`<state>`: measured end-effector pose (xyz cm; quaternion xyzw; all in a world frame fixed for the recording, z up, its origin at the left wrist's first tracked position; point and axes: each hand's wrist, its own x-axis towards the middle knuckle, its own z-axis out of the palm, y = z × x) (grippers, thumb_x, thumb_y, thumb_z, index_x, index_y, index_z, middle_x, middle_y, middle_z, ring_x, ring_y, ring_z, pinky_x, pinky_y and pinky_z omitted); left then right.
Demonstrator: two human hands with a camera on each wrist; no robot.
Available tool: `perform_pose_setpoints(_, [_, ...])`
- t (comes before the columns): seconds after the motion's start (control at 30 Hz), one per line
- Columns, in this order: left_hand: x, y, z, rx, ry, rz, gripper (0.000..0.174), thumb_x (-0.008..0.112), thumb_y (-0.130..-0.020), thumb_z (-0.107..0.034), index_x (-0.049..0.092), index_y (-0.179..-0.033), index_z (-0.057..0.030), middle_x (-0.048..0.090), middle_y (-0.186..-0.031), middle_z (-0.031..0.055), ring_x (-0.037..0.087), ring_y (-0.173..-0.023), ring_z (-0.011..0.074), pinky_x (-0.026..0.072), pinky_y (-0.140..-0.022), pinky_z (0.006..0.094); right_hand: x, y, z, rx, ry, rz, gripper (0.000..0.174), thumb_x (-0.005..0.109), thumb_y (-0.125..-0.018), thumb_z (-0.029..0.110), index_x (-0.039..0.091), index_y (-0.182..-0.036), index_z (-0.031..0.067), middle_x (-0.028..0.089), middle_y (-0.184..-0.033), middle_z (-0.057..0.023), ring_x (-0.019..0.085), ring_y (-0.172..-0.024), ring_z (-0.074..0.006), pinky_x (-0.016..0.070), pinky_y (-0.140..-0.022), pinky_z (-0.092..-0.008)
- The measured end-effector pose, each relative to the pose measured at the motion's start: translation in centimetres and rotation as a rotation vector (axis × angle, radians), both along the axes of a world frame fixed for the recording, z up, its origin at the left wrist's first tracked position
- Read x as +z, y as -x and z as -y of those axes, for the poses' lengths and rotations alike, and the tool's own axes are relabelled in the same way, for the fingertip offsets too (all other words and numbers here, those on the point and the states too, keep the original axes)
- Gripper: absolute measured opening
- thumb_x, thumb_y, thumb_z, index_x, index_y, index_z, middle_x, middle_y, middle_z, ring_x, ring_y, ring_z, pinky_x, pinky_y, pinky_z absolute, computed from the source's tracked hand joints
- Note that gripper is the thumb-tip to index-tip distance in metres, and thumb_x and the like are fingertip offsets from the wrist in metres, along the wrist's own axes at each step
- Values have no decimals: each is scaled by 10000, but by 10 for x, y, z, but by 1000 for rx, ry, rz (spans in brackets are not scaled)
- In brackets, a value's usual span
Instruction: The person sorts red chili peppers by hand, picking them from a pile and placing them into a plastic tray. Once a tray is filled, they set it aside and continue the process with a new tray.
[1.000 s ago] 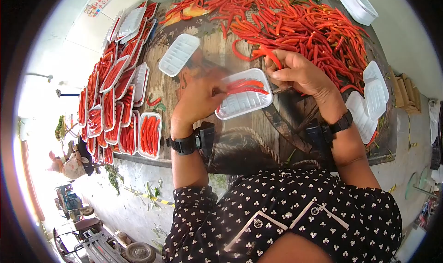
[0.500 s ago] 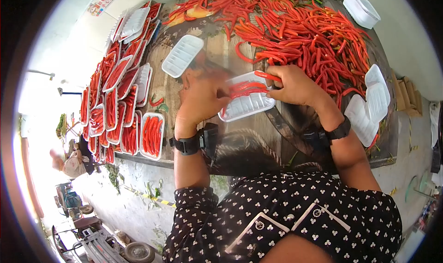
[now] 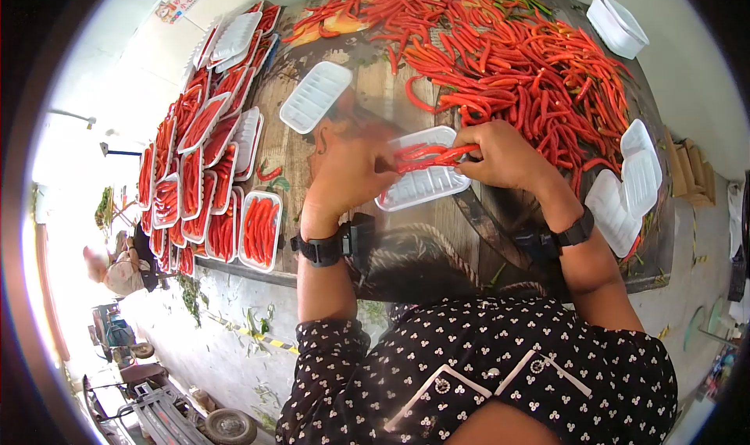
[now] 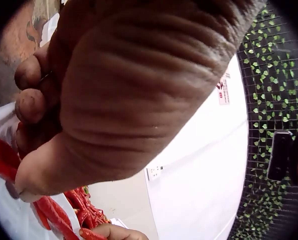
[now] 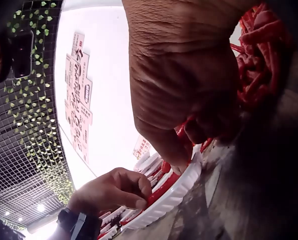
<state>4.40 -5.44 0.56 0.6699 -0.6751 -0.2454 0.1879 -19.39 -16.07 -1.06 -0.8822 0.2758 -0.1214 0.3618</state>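
Observation:
A white ribbed plastic tray (image 3: 426, 193) lies on the table in front of the person, with a few red chili peppers (image 3: 414, 165) along it. At its left end the left hand (image 3: 350, 173) pinches chili ends between thumb and fingers; the left wrist view shows the thumb over these peppers (image 4: 53, 212). From the other side the right hand (image 3: 506, 157) holds a red chili (image 3: 451, 157) by its right end, low over the tray. In the right wrist view that hand's thumb and fingertips are down at the tray rim (image 5: 176, 199).
A big heap of loose red chilies (image 3: 539, 78) covers the far right. Filled trays (image 3: 260, 230) are stacked along the left edge. One spare tray (image 3: 316, 97) lies beyond the left hand; more white trays (image 3: 641, 167) sit at right, and a stack (image 3: 617, 27) at far right.
The right hand has come from the heap's near edge down and left to the tray, bringing chili with it. The left hand has stayed at the tray's left end.

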Motion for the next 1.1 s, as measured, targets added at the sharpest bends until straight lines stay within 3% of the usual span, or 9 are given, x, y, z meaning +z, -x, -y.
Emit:
perform_pose_setpoints(0.07, [-1, 0, -1, -38, 11, 7, 162, 711, -718, -132, 719, -834, -19, 704, -739, 127, 690, -690, 240, 516, -664, 353, -2, -1, 0, -2, 1, 0, 250, 756, -723, 143, 689, -931, 22, 546, -619, -121, 503, -537, -206, 419, -551, -349])
perform_pose_setpoints(0.23, [-3, 1, -1, -47, 20, -65, 146, 700, -728, -124, 719, -835, -26, 709, -747, 122, 692, -694, 233, 519, -665, 344, -8, 0, 0, 19, 48, 7, 216, 724, -718, 131, 694, -902, 22, 558, -622, -138, 524, -533, -225, 425, -547, -355])
perform_pose_setpoints(0.4, [-1, 2, -1, -58, -10, -29, 162, 711, -731, -136, 717, -857, -33, 713, -768, 117, 694, -708, 234, 524, -676, 342, -16, -2, 0, -8, 147, 33, 202, 694, -711, 128, 699, -891, 36, 604, -680, -172, 601, -598, -315, 456, -569, -382])
perform_pose_setpoints(0.53, [-2, 1, -3, -32, -19, 7, 205, 734, -724, -160, 714, -887, -37, 713, -787, 120, 692, -716, 241, 524, -676, 348, -19, -3, 1, -55, 196, 53, 193, 697, -711, 134, 701, -883, 45, 612, -697, -179, 606, -623, -342, 465, -581, -396])
perform_pose_setpoints(0.6, [1, 2, -4, -24, -26, 27, 215, 742, -721, -168, 713, -891, -39, 714, -790, 119, 691, -715, 243, 524, -675, 350, -15, -4, 1, -76, 184, -10, 150, 650, -721, 193, 691, -810, 80, 649, -751, -204, 649, -750, -392, 506, -677, -480])
perform_pose_setpoints(0.7, [6, 6, -4, -49, -33, 69, 205, 742, -709, -175, 715, -867, -47, 707, -770, 114, 688, -711, 257, 524, -670, 363, -22, -3, 3, -80, 207, 47, 179, 702, -713, 136, 698, -870, 49, 614, -712, -186, 611, -648, -360, 473, -594, -410])
perform_pose_setpoints(0.9, [3, 10, -3, -72, 38, 175, 156, 698, -701, -179, 721, -815, -75, 692, -742, 113, 675, -705, 298, 516, -654, 405, -16, -4, 1, -102, 185, 61, 178, 729, -718, 134, 693, -867, 44, 620, -726, -188, 623, -667, -363, 478, -601, -405])
perform_pose_setpoints(1.1, [1, 8, 0, -71, 33, 224, 177, 745, -717, -182, 700, -819, -46, 693, -767, 129, 684, -718, 283, 524, -653, 385, -17, -4, 0, -112, 178, 112, 172, 734, -736, 122, 685, -875, 33, 631, -760, -197, 636, -705, -360, 486, -630, -400])
